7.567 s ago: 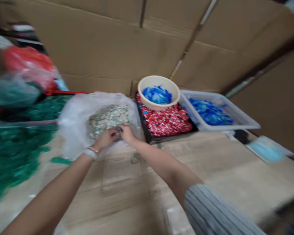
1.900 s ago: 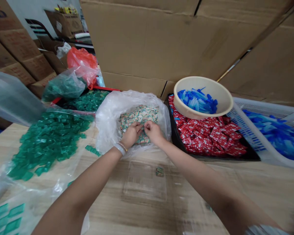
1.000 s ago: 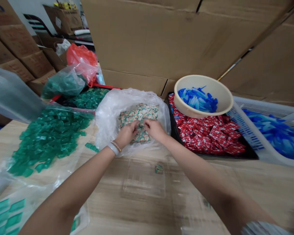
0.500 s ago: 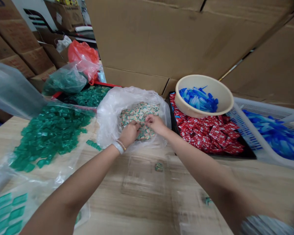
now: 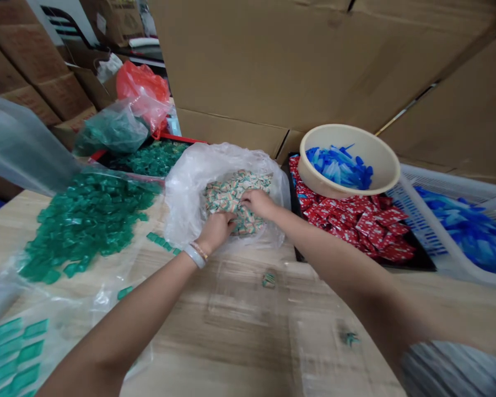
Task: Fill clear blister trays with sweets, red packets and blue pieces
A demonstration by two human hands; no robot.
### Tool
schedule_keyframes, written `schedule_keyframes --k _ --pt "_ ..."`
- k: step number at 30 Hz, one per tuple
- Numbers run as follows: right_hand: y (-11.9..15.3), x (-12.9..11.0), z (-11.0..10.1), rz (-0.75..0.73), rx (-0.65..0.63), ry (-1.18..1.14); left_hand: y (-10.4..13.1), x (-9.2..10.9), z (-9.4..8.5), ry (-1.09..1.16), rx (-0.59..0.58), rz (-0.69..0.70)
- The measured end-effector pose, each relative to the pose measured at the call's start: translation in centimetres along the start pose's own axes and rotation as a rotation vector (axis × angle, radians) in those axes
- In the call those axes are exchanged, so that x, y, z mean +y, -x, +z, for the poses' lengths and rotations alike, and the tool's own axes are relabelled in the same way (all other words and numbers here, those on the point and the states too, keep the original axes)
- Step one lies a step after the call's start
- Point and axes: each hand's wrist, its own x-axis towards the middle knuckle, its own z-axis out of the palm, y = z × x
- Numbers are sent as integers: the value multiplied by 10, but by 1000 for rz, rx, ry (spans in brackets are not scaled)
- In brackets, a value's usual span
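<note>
Clock centre = bag's mouth. Far L, at approx. 8 o'clock, we see flat see-through green plastic pieces (image 5: pixel 16 353) in rows on clear plastic. At 9, a big heap of glossy green squarish plastic pieces (image 5: pixel 82 226); at 10, a red-rimmed tray (image 5: pixel 192 140) w/ more green bits, plus a clear plastic bag w/ green contents (image 5: pixel 116 129) & a bright red plastic bag (image 5: pixel 143 82) just behind.

Mid: a crumpled whitish translucent plastic bag (image 5: pixel 186 182) stands open on our pale wood-grain counter (image 5: pixel 190 353), holding small pale packets marked green & orange (image 5: pixel 223 190). Our left hand (image 5: pixel 215 231) is in at 7 o'clock, fingers curled down at the packets; our right hand (image 5: pixel 258 204) is at 3, fingertips drawn tog. over them. Hands near each other, gap btwn. Can't tell if either is clamped on a packet.

At 5, a small green-striped bundle (image 5: pixel 268 280); at 4, further out, another dark green bundle (image 5: pixel 349 337), blurry. At 3, a black tray (image 5: pixel 421 253) of shiny red-and-white packets (image 5: pixel 355 226), w/ a round cream plastic bowl (image 5: pixel 382 157) of slim blue pieces (image 5: pixel 339 168) over its back part. Far R, also 3: a white slotted plastic basket (image 5: pixel 450 237) w/ more blue pieces.
</note>
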Motion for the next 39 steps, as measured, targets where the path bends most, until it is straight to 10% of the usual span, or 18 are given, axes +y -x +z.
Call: schedule_keyframes --k 13,25,39 --pt "20 3 -5 266 -154 -607 -13 6 7 244 138 77" --pt "30 -9 -15 50 37 23 -10 1 2 158 126 35" --pt "49 -7 3 -154 -100 309 1 -1 10 117 59 38"
